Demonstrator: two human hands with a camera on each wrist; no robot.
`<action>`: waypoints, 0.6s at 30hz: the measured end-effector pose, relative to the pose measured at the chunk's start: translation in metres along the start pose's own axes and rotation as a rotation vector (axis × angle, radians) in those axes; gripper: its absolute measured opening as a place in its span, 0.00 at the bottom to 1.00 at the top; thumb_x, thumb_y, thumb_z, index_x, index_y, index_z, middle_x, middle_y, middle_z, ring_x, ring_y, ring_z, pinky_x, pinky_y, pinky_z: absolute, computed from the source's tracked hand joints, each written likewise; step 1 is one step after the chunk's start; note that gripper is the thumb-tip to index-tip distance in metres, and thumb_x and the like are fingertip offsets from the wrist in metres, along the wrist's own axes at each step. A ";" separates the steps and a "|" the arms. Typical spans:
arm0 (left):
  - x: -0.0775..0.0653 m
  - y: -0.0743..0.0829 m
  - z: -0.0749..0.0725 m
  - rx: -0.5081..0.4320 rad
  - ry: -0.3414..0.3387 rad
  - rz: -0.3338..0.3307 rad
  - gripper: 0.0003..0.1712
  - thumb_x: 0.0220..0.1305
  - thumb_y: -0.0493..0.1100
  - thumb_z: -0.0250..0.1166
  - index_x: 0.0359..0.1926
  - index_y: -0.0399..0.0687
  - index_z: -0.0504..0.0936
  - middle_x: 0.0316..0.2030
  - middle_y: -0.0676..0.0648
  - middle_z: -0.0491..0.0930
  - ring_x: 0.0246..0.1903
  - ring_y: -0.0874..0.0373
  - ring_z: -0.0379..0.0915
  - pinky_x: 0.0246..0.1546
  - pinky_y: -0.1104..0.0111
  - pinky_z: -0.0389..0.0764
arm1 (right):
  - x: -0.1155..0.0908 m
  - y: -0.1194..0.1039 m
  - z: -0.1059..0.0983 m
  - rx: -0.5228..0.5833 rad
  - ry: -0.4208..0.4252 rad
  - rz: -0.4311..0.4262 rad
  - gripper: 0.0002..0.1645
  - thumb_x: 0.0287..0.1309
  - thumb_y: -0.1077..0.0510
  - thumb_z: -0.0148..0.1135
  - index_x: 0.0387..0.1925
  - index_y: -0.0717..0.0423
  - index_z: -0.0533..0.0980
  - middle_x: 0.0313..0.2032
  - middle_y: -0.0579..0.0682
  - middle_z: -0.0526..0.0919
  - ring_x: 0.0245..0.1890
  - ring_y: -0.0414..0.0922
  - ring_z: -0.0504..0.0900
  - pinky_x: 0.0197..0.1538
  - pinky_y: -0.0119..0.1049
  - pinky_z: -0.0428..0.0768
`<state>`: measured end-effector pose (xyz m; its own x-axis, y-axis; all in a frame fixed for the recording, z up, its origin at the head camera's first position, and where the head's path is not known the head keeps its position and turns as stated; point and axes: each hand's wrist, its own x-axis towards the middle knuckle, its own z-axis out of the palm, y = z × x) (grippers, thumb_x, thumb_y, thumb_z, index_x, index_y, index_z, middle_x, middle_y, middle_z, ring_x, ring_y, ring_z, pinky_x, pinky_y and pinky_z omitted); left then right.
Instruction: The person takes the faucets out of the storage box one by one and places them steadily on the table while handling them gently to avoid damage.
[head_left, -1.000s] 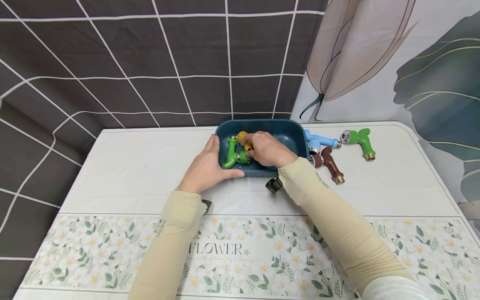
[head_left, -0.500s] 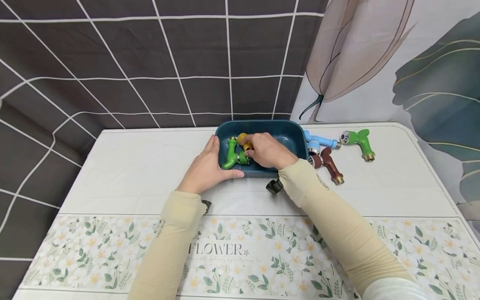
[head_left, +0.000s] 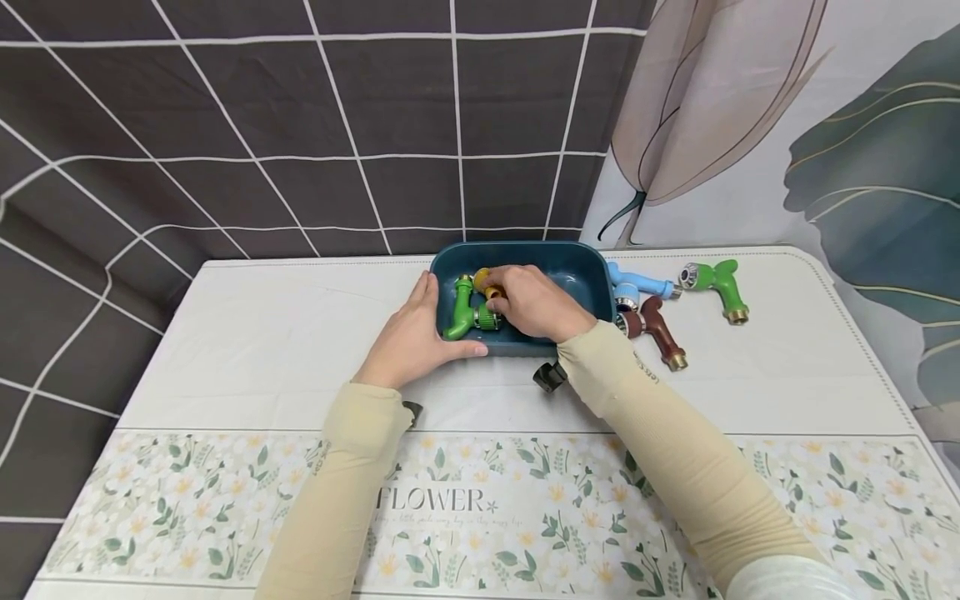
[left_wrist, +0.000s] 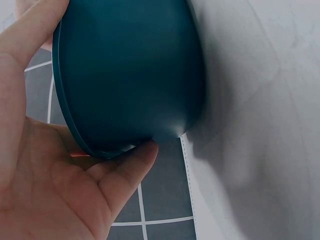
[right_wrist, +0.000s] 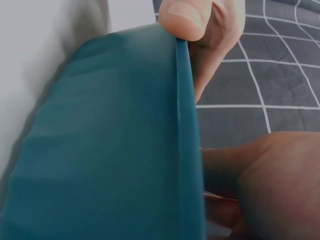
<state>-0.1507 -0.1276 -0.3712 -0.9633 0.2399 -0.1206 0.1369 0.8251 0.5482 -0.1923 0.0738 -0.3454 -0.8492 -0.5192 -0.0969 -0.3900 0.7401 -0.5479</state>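
Note:
A dark teal plastic basin (head_left: 573, 279) stands at the table's back edge. My left hand (head_left: 408, 340) holds its left end, thumb along the front wall and fingers at the left side; the left wrist view shows this hand (left_wrist: 65, 170) touching the wall and rim. Inside the basin, my right hand (head_left: 538, 304) pinches a yellow tap (head_left: 481, 278), partly hidden by the fingers. A green tap (head_left: 466, 312) with a brass end lies beside it at the basin's left. In the right wrist view the basin's wall (right_wrist: 105, 135) hides most of the right hand (right_wrist: 285, 182).
Right of the basin lie a light blue tap (head_left: 648, 284), a brown tap (head_left: 660, 333) and another green tap (head_left: 726, 289). A white cloth with a flowered band (head_left: 480, 517) covers the table. A dark gridded backdrop (head_left: 405, 125) rises behind it.
Almost nothing differs. Both hands keep their places at the basin; the right fingers shift very slightly on the yellow tap.

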 end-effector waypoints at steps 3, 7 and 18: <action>0.000 -0.001 0.000 -0.001 0.002 0.002 0.76 0.48 0.74 0.72 0.78 0.34 0.41 0.80 0.39 0.36 0.75 0.41 0.47 0.70 0.48 0.60 | -0.001 0.000 0.000 0.005 0.002 0.002 0.22 0.71 0.59 0.59 0.64 0.61 0.76 0.62 0.58 0.78 0.50 0.48 0.81 0.55 0.43 0.79; 0.001 -0.001 0.001 0.002 0.005 0.003 0.76 0.48 0.74 0.72 0.78 0.34 0.41 0.79 0.38 0.37 0.75 0.41 0.48 0.70 0.48 0.61 | -0.002 0.001 0.000 0.004 0.007 0.013 0.22 0.71 0.58 0.60 0.63 0.59 0.76 0.60 0.59 0.79 0.48 0.48 0.81 0.51 0.42 0.80; 0.000 0.000 0.000 -0.001 0.000 0.001 0.76 0.48 0.74 0.72 0.78 0.33 0.41 0.79 0.38 0.37 0.75 0.41 0.47 0.70 0.48 0.60 | -0.007 0.001 -0.004 0.029 0.060 -0.007 0.21 0.71 0.58 0.60 0.62 0.59 0.78 0.55 0.57 0.82 0.42 0.46 0.81 0.46 0.40 0.80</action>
<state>-0.1511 -0.1275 -0.3707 -0.9631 0.2411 -0.1199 0.1380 0.8242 0.5492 -0.1882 0.0801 -0.3421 -0.8669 -0.4967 -0.0434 -0.3858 0.7234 -0.5726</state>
